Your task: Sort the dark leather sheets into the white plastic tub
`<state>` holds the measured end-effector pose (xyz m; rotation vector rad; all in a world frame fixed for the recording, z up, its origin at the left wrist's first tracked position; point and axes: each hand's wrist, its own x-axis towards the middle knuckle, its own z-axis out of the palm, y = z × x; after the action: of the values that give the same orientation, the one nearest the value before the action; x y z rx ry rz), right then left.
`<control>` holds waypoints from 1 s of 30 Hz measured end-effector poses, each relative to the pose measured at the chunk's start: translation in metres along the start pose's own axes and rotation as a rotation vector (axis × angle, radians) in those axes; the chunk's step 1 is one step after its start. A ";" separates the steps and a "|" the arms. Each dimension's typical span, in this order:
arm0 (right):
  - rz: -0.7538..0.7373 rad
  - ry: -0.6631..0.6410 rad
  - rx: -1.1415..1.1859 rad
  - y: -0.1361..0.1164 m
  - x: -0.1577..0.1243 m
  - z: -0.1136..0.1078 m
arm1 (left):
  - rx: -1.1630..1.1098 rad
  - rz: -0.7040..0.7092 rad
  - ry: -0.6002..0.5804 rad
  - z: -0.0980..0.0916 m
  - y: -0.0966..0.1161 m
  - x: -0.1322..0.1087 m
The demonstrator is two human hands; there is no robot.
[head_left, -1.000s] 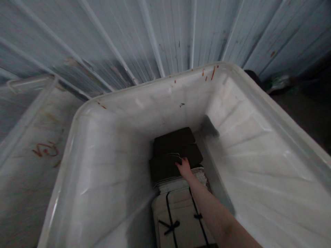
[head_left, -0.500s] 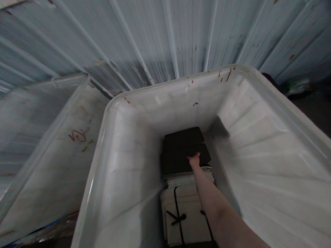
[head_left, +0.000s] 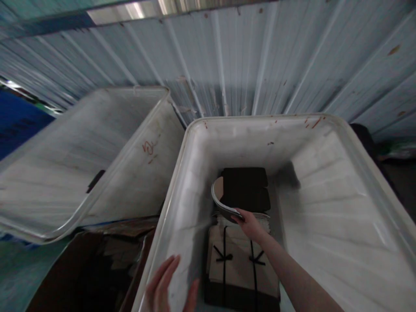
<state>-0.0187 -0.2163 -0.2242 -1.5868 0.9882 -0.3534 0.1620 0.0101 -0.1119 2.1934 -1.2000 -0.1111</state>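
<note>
- Low in the white bin (head_left: 182, 173), toward its far end and on top of the dark stack (head_left: 248, 190): a sheaf of dark sheets (head_left: 222, 208), with its near edge lifted and curled into an arc.
- Looks thin and pliant, judging by how easily that edge bends. Probably card, so light sheet by sheet but with some heft as a bundle.
- Likely springy rather than limp, and apt to crease if folded more tightly.
- Not bound as far as can be seen, so liable to fan out or slide apart in a loose grip.
- Best taken at the middle of the near edge, thumb above and fingers beneath, pinching the full thickness. Would do well with support under the far side once clear of the stack.
- Right hand (head_left: 250, 222) clenched on that near edge, grasping the sheaf. Arm stretched long and deep into the bin from the lower right, forearm passing over the tied pale bundle (head_left: 234, 268) with its black string, wrist close to straight.
- Left hand (head_left: 165, 286) released and holding nothing, fingers spread flat against the bin's near-left wall by the rim, seemingly as a brace for the reach.
- To the left, a second bin (head_left: 81, 156), tilted, with the corrugated wall (head_left: 227, 65) behind both.
</note>
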 end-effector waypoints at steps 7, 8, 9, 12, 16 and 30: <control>-0.051 -0.301 -0.216 -0.117 -0.112 -0.080 | -0.134 0.092 -0.449 0.038 0.042 0.031; -0.033 -0.329 -0.240 -0.126 -0.120 -0.090 | -0.168 0.167 -0.527 0.038 0.045 0.038; -0.008 -0.347 -0.247 -0.131 -0.127 -0.097 | -0.213 0.225 -0.622 0.036 0.049 0.045; 0.093 -0.331 -0.214 -0.132 -0.140 -0.111 | -0.344 0.259 -0.900 0.027 0.061 0.057; 0.190 -0.179 -0.154 -0.124 -0.151 -0.109 | -0.381 0.187 -1.014 0.015 0.065 0.055; 0.288 -0.443 0.122 -0.096 -0.117 -0.077 | -0.463 -0.283 -1.178 0.018 0.034 -0.010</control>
<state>-0.1043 -0.1830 -0.0817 -1.3116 0.8149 0.1331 0.1242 -0.0039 -0.1096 1.7926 -1.1795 -1.7841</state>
